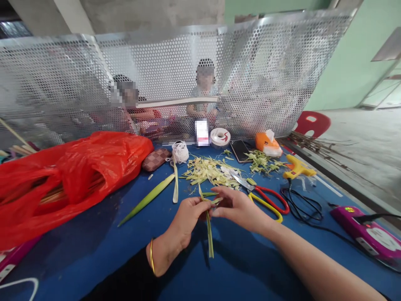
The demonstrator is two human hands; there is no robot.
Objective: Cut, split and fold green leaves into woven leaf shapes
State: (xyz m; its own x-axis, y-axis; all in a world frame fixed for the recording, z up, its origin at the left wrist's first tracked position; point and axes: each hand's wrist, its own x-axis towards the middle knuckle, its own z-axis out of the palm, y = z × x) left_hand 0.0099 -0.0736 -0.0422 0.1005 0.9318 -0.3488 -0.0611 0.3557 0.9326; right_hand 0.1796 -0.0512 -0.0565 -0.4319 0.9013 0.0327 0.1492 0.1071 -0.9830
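Note:
My left hand [183, 221] and my right hand [239, 209] meet over the blue table [94, 246], both pinched on a folded green leaf strip [209, 228]. Part of the strip sticks up between my fingers and two long ends hang down toward me. Just beyond my right hand lie scissors with red and yellow handles [266, 200]. A pile of leaf cuttings [209, 170] lies farther out.
A red plastic bag [62, 175] of sticks fills the left. A long leaf [147, 198], white string [179, 151], tape roll [219, 137], phone [239, 150], yellow glue gun [296, 168] with black cord and a purple device [366, 232] lie around. Two people sit behind a perforated metal screen [266, 62].

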